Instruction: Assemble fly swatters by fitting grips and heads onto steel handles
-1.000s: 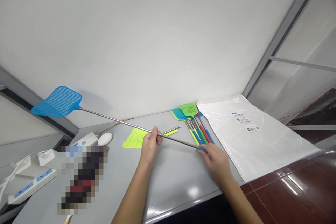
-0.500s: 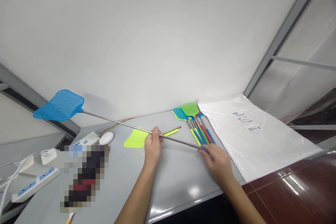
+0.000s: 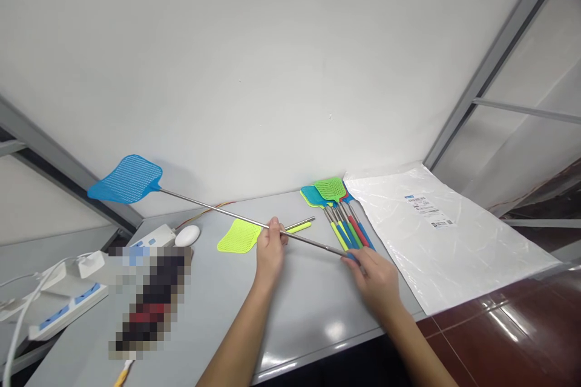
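Your 2 hands share 1 blue fly swatter point(image 3: 129, 178), held slantwise above the grey table point(image 3: 318, 314). Your left hand point(image 3: 271, 248) pinches its metal shaft point(image 3: 313, 243) partway along, thumb on top; your right hand point(image 3: 376, 275) is closed round the blue handle point(image 3: 351, 257) at the lower end. The mesh head is off to your left, raised in front of the white wall point(image 3: 290, 72) – the handle end sits lower, at your right.

Just behind your left hand lies a yellow-green swatter head point(image 3: 238, 236) on the table. Past your fingers, a thin metal rod point(image 3: 302, 222) and a yellow-green handle point(image 3: 302, 227) stick out side by side; your hand hides how they join.

Beyond your right hand, a bunch of swatters point(image 3: 333, 190) lies with handles toward you – yellow-green, blue, green and red. Right of it, touching or nearly so, a white plastic bag point(image 3: 472, 260) with a printed label point(image 3: 429, 211) spreads flat. Far left, a white oval object point(image 3: 187, 235) rests near a power strip point(image 3: 68, 314).
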